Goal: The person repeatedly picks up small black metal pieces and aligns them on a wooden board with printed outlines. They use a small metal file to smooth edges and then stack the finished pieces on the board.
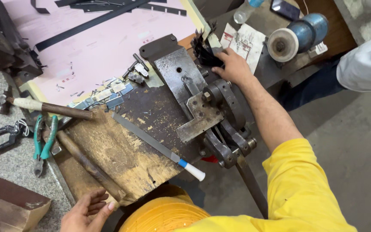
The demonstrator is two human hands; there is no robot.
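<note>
From the head view, the right hand (232,66) reaches over the metal press (202,107) and its fingers close around a bunch of dark metal strips (203,50) at the far end. The left hand (84,212) lies open, fingers loose, at the near edge of the wooden board (121,154), beside a hammer handle (89,165). A file (151,144) lies on the board.

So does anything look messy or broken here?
Yes: small shiny metal offcuts lie scattered on the pink sheet beside the grey iron press, and the worn wooden board is chipped and gouged along its edge.
</note>
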